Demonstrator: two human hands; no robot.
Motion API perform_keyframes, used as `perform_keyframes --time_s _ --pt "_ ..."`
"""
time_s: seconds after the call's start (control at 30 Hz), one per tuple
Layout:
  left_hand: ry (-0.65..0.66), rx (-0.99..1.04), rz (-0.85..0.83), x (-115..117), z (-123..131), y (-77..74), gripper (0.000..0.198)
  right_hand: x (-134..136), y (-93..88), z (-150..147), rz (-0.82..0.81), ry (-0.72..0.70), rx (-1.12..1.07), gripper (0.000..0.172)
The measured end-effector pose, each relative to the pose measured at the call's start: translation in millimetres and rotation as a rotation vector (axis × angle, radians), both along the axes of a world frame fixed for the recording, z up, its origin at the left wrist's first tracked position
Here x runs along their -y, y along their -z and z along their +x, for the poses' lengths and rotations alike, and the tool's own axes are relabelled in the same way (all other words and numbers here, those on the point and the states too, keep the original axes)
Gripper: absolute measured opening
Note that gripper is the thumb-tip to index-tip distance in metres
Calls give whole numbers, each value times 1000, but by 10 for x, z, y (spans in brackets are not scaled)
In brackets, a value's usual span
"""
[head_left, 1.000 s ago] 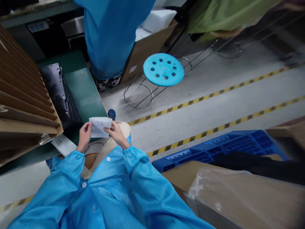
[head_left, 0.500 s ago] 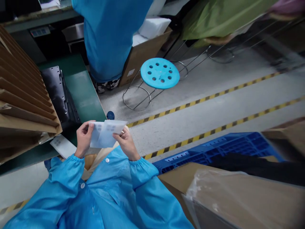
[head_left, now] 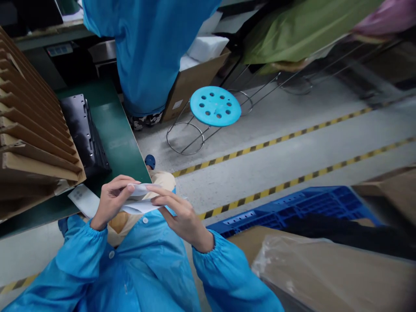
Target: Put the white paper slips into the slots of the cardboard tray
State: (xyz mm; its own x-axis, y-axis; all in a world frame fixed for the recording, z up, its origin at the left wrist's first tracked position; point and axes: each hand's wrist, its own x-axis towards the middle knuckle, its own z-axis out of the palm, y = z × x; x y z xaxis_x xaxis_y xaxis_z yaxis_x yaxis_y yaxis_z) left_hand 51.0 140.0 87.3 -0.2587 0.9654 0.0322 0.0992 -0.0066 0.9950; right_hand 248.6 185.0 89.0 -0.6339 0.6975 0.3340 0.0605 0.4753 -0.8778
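Observation:
Over my lap, a thin white sheet (head_left: 139,208) is bent open toward me, with a second white edge (head_left: 140,189) above it. I cannot tell whether these are two separate sheets or one folded. My left hand (head_left: 114,200) pinches the left end between thumb and fingers. At the other end, my right hand (head_left: 182,214) has its fingers closed on the sheet, the thumb partly hidden below. Left of my left hand, a white sheet with round grey spots (head_left: 83,200) lies at the table's near edge.
A green table (head_left: 121,138) carries a cardboard divider box (head_left: 42,151) and stacked black panels (head_left: 79,125). Ahead are a blue stool (head_left: 215,106), a person in a blue gown (head_left: 156,56) and a carton (head_left: 191,82). On the right, a blue pallet (head_left: 269,208) and a plastic-wrapped carton (head_left: 334,268).
The overlapping sheets, shown flat with grey spots before, are now tilted and bent apart. Both hands came lower, and my right hand turned and moved right.

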Motion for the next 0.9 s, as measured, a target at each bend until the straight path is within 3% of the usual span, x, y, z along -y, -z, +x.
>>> perform_keyframes --time_s 0.13,0.23,0.3,0.4,0.47,0.57,0.67,0.77,0.9 --pt "57 -31 -12 73 -7 -37 17 41 -8 11 -9 -21 -6 21" --pt "1 20 -73 142 -27 21 19 94 -11 47 -89 22 -41 17" --pt "-166 155 -142 220 -44 118 22 167 28 27 -234 135 -96 10" --pt "-479 512 -226 412 -51 301 29 366 172 -127 -499 257 -142 9" --pt "-599 674 -245 581 -31 410 33 555 299 -295 -589 296 -110 10" --pt "-704 754 -243 845 5 552 36 862 494 -549 -641 337 -48 17" --pt "-814 795 -236 1087 -46 704 36 1089 728 -769 -753 231 8 25" --pt "-916 790 -227 1336 -252 889 38 1191 1072 -1050 -810 94 63 33" --pt "-1086 750 -257 1668 -670 1208 38 1227 1605 -1639 -713 24 157 40"
